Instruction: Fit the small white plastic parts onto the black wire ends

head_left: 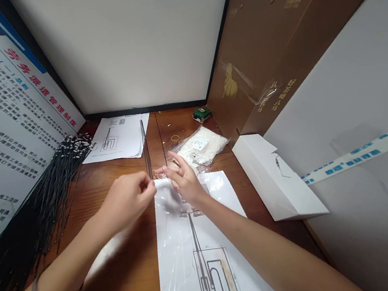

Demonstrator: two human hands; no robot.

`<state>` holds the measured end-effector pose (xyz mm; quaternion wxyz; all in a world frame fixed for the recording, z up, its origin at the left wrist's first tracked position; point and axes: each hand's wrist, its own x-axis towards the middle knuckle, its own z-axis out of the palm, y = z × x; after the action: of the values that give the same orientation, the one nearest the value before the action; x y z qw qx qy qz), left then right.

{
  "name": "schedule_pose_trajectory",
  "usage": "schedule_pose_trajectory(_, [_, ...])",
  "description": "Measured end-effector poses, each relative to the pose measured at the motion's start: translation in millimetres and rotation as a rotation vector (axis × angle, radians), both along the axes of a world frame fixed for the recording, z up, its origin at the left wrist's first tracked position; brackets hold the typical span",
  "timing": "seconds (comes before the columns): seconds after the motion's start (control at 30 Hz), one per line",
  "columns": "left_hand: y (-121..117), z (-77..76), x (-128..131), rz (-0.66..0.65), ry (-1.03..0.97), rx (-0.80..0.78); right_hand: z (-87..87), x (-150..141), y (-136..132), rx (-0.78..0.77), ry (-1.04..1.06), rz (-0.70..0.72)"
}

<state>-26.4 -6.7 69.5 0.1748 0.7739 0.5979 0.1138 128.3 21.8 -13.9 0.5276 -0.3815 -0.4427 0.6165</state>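
My left hand point(131, 196) is closed, thumb and fingertips pressed together beside the top edge of a printed sheet. Whatever it pinches is too small or hidden to make out. Facing it, a short gap away, is my right hand point(185, 181), with one finger raised and other fingertips brought together towards the left; I cannot make out what they hold. Several thin black wires point(145, 147) lie lengthwise on the table, their near ends close to the left fingertips. Under the hands lies the plastic-covered sheet point(180, 261) with a wiring drawing. A clear bag of small white parts point(203, 143) sits behind my right hand.
A big bundle of black wires with white ends point(59, 182) leans at the left. Further back are more printed sheets point(126, 147) and a green tape measure point(202, 114). At the right stand a white box point(273, 178) and a brown cardboard panel point(257, 56).
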Motion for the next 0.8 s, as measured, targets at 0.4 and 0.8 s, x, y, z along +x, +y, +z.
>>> schedule_pose_trajectory(0.4, [-75, -7.0, -29, -0.059, -0.058, -0.061, 2.2, 1, -7, 0.207, -0.213, 0.304])
schedule_pose_trajectory(0.8, [-126, -36.8, -25, -0.017, -0.047, -0.109, 4.0, 1, -3, 0.123, -0.077, 0.320])
